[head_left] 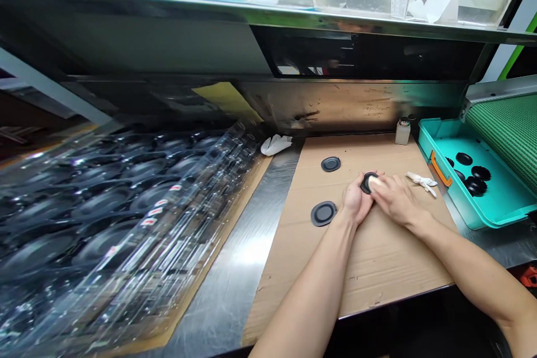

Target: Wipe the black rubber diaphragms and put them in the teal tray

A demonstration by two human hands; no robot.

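A person works bare-handed over a cardboard sheet [386,274] laid on a metal bench [239,257]. The left hand [356,201], palm turned up, grips a small black disc [364,184] by its edge. The right hand [396,198] meets it from the other side, fingers bent over the disc's face; something pale shows at the fingertips, too blurred to name, and whether that hand is gripping it cannot be told. Two more black pieces lie flat on the cardboard left of the left hand: an upper oval [331,164] farther from the person, and a lower oval [323,213] just beside the wrist. Near the right hand, on its right, rests a crumpled white cloth [423,183]; beyond the hand stands a small bottle [403,131] with a dark cap. Farther right of that hand, a teal bin [474,212] with an orange latch [441,169] holds several black round parts [476,183]. Well to the left of both hands, clear plastic trays [184,235] carry rows of black pieces.
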